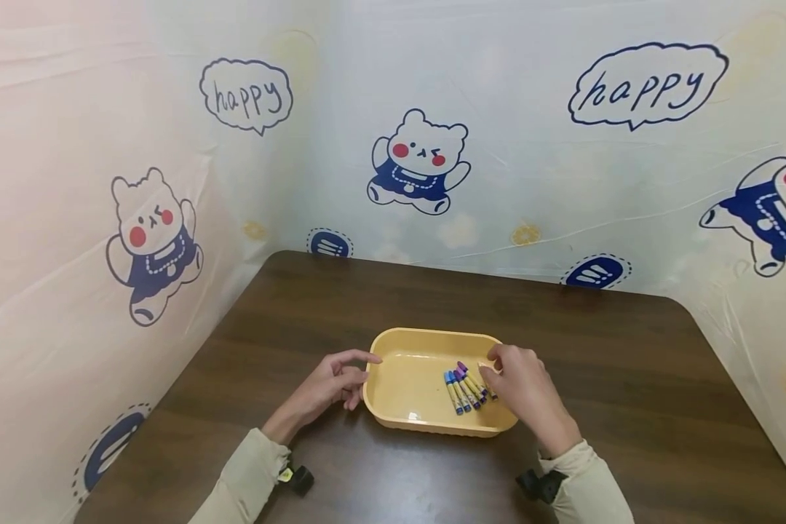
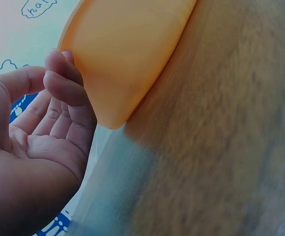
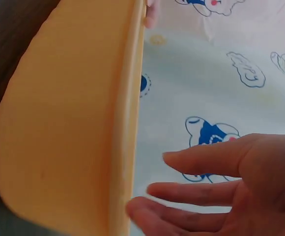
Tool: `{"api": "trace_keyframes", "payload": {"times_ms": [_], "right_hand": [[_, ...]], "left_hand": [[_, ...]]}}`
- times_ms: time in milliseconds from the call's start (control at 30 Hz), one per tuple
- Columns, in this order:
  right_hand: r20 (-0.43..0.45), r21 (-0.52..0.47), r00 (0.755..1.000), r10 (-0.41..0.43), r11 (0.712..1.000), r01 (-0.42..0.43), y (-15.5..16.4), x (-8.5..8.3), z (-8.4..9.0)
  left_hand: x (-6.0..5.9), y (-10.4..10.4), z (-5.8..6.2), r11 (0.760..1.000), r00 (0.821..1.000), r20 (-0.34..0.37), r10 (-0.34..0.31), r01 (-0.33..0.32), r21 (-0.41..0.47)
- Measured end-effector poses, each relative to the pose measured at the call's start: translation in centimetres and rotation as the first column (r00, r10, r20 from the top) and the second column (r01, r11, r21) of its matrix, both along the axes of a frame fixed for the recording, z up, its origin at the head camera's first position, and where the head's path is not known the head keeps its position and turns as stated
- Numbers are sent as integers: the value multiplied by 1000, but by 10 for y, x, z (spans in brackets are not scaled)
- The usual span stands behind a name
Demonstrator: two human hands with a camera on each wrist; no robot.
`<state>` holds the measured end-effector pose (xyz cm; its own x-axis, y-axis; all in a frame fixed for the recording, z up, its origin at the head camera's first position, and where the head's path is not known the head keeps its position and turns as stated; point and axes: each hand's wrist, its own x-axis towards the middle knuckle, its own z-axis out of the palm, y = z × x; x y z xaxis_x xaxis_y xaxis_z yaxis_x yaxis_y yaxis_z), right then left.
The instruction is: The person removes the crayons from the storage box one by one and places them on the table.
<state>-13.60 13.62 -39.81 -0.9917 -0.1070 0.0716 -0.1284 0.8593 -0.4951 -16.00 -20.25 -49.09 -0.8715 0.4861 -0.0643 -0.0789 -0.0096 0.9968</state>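
A yellow plastic tray (image 1: 406, 422) with rounded corners sits on the table. Several short crayons (image 1: 458, 397) with yellow wrappers and blue or purple ends lie side by side in its right half. At the left end, my left hand (image 1: 332, 384) pinches the rim, index fingertip over the edge and thumb outside; the left wrist view shows its fingertips (image 2: 66, 61) against the tray wall (image 2: 125, 54). My right hand (image 1: 524, 382) hovers over the right end with fingers apart, partly covering the crayons nearest it. In the right wrist view, a lower fingertip (image 3: 135, 206) overlaps the tray's rim.
The dark brown wooden table (image 1: 393, 473) extends around the tray. Printed fabric sheets (image 1: 530, 167) with bears and "happy" bubbles hang behind and at both sides. Black wrist bands with cameras (image 1: 298, 480) sit at the cuffs of the light sleeves (image 1: 249, 466).
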Motion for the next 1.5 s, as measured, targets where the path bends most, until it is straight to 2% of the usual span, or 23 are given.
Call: {"api": "trace_keyframes", "payload": {"times_ms": [133, 300, 533, 700, 1133, 1300, 1500], "right_hand": [[110, 46, 994, -25, 999, 20, -10, -4, -9], [171, 64, 985, -27, 998, 16, -17, -10, -24], [82, 154, 997, 15, 988, -27, -20, -15, -42], [74, 162, 997, 34, 986, -46, -25, -17, -51], [112, 72, 989, 94, 992, -103, -28, -19, -59], [78, 22, 995, 57, 998, -59, -29, -19, -59], [-41, -80, 998, 45, 996, -48, -34, -21, -58]], "left_hand": [[0, 0, -1, 1000, 1000, -4, -6, 6, 1], [1, 0, -2, 1000, 1000, -1, -8, 8, 5], [1, 0, -1, 1000, 1000, -9, -10, 10, 11], [3, -1, 0, 1000, 1000, -4, -19, 19, 21], [1, 1, -1, 1000, 999, -25, -29, 29, 1], [1, 1, -2, 1000, 999, -32, -29, 29, -7], [0, 0, 0, 1000, 999, -21, -24, 23, -15]]}}
